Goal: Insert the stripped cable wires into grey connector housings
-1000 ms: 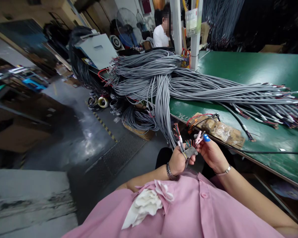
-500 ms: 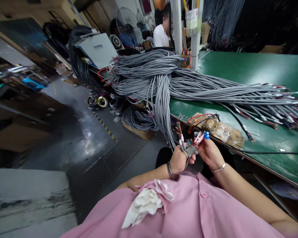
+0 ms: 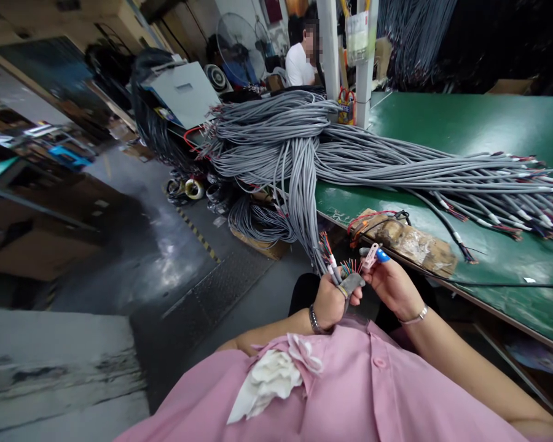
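Closed around the end of a grey cable, my left hand wears a grey covering on its thumb. Fine coloured wires fan out above that thumb. Just to the right, my right hand pinches a small pink clip-like tool close to the wire tips. Blue tape wraps one of its digits, and a grey cover shows on another fingertip. More stripped cable ends stand up beside my left hand. They belong to the grey bundle hanging over the table edge.
A thick pile of grey cables lies across the green table. Near its front edge sits a taped wooden block with red and black wires. A white post rises behind. A person in white sits farther back.
My right hand has shifted slightly, and the pink tool has turned more upright. The coloured wires above my left thumb are spread wider. My left hand keeps its grip.
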Action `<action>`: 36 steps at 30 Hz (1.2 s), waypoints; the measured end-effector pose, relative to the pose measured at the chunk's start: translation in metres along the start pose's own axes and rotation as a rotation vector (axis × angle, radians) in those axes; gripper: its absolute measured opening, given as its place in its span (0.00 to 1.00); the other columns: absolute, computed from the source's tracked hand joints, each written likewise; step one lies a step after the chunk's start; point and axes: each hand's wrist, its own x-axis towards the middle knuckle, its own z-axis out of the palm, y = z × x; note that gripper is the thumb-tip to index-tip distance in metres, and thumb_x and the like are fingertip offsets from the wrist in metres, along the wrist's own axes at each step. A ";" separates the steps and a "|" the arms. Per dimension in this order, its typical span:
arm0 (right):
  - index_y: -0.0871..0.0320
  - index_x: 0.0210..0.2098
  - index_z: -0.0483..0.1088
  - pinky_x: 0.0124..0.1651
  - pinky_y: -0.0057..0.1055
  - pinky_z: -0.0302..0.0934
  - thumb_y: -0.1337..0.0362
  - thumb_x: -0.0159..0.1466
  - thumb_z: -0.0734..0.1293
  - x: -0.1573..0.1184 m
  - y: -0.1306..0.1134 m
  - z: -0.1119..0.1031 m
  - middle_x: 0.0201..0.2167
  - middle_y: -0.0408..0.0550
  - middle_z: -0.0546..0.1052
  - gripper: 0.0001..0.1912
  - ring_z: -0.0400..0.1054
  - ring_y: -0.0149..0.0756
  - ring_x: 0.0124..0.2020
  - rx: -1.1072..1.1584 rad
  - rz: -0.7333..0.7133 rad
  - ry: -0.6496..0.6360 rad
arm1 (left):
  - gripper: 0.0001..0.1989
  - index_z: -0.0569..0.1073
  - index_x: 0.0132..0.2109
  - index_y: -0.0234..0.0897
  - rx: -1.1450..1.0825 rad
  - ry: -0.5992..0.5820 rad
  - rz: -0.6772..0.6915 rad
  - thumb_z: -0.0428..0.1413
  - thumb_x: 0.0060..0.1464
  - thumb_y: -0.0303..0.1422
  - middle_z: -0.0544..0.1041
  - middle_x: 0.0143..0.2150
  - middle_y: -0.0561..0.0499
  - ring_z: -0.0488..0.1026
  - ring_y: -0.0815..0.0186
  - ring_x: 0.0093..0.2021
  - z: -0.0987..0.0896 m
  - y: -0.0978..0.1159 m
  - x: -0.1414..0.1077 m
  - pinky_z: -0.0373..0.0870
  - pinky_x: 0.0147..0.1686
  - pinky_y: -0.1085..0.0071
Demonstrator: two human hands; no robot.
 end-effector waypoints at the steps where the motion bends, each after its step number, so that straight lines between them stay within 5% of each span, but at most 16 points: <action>1: 0.56 0.35 0.74 0.28 0.26 0.61 0.52 0.60 0.68 0.000 0.001 0.000 0.30 0.45 0.74 0.13 0.64 0.30 0.27 -0.025 -0.026 0.022 | 0.19 0.71 0.30 0.32 0.003 0.007 0.005 0.61 0.47 0.46 0.72 0.20 0.53 0.66 0.74 0.16 0.002 0.001 0.001 0.62 0.16 0.77; 8: 0.56 0.25 0.73 0.26 0.27 0.57 0.50 0.59 0.69 0.000 0.010 -0.006 0.22 0.44 0.72 0.16 0.60 0.30 0.23 -0.356 -0.362 0.290 | 0.17 0.72 0.30 0.32 0.021 0.016 0.027 0.60 0.48 0.45 0.72 0.20 0.53 0.66 0.74 0.16 0.007 0.005 0.004 0.61 0.16 0.78; 14: 0.56 0.29 0.74 0.27 0.29 0.60 0.46 0.59 0.67 0.005 0.009 0.001 0.24 0.45 0.73 0.19 0.63 0.31 0.25 -0.075 -0.130 0.129 | 0.18 0.72 0.30 0.32 0.040 0.021 0.039 0.60 0.49 0.45 0.72 0.21 0.52 0.66 0.74 0.16 0.008 0.002 0.005 0.62 0.17 0.77; 24: 0.56 0.29 0.74 0.29 0.31 0.62 0.47 0.55 0.71 0.009 0.011 0.002 0.26 0.44 0.75 0.18 0.66 0.33 0.26 0.013 -0.130 0.166 | 0.19 0.72 0.32 0.31 0.087 0.011 0.031 0.60 0.48 0.46 0.73 0.21 0.52 0.67 0.73 0.17 0.007 -0.003 0.006 0.64 0.18 0.77; 30: 0.54 0.33 0.74 0.29 0.30 0.63 0.40 0.59 0.62 0.005 0.010 -0.003 0.29 0.45 0.76 0.24 0.68 0.33 0.28 0.064 -0.024 0.141 | 0.19 0.72 0.31 0.32 0.043 0.016 0.010 0.61 0.47 0.47 0.73 0.20 0.53 0.66 0.73 0.16 -0.001 -0.010 0.005 0.65 0.18 0.76; 36: 0.55 0.33 0.74 0.30 0.29 0.64 0.48 0.60 0.67 -0.002 0.013 -0.028 0.29 0.45 0.75 0.16 0.66 0.32 0.28 -0.026 -0.011 0.166 | 0.22 0.75 0.32 0.30 0.016 -0.165 0.021 0.60 0.48 0.49 0.77 0.27 0.45 0.74 0.67 0.27 -0.014 -0.017 0.003 0.70 0.30 0.72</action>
